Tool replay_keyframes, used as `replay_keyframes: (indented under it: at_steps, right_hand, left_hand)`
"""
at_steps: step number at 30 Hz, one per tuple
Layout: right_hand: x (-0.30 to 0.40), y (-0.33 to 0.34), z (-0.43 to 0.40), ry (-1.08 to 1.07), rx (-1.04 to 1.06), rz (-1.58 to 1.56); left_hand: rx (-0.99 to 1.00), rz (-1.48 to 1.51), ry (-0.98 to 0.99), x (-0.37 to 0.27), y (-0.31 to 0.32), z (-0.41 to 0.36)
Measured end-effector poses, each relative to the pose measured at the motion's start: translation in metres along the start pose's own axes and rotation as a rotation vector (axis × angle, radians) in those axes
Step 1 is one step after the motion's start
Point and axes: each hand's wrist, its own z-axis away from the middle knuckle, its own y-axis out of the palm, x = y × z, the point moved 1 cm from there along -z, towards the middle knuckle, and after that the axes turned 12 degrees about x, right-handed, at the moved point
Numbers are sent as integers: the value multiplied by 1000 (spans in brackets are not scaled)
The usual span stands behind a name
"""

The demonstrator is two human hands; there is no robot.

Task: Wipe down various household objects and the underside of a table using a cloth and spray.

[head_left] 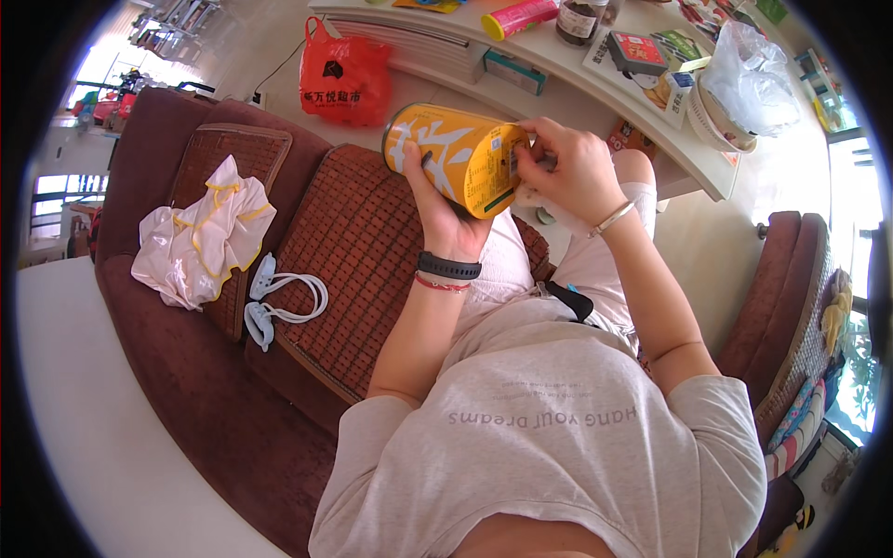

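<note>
A yellow cylindrical tin [446,150] with white leaf-like shapes lies tilted in my left hand [446,213]. My left thumb presses on its side, and the other fingers are hidden beneath it. At the tin's printed flat end, my right hand [568,167] has its thumb and index finger bent close together. A soft whitish wad [531,197] shows just under the right hand, partly hidden; whether the fingers grip it is unclear. Both hands are raised above my lap, in front of the white table.
A brown sofa [230,446] with a woven seat mat [349,279] is at left, bearing a crumpled pale cloth [202,237] and a light-blue object with looped cords [279,300]. Beyond are a red plastic bag [345,77] and a white table [558,63] holding jars, boxes and a basket [711,118].
</note>
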Motion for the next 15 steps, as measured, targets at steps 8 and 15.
replay_keyframes:
  at_steps: [8,15]
  right_hand:
    - [4,-5,1,2,38,22]
    - [3,2,0,9,8,18]
  left_hand:
    - [2,-6,-1,1,-7,-3]
    - [-24,15,3,2,-8,-4]
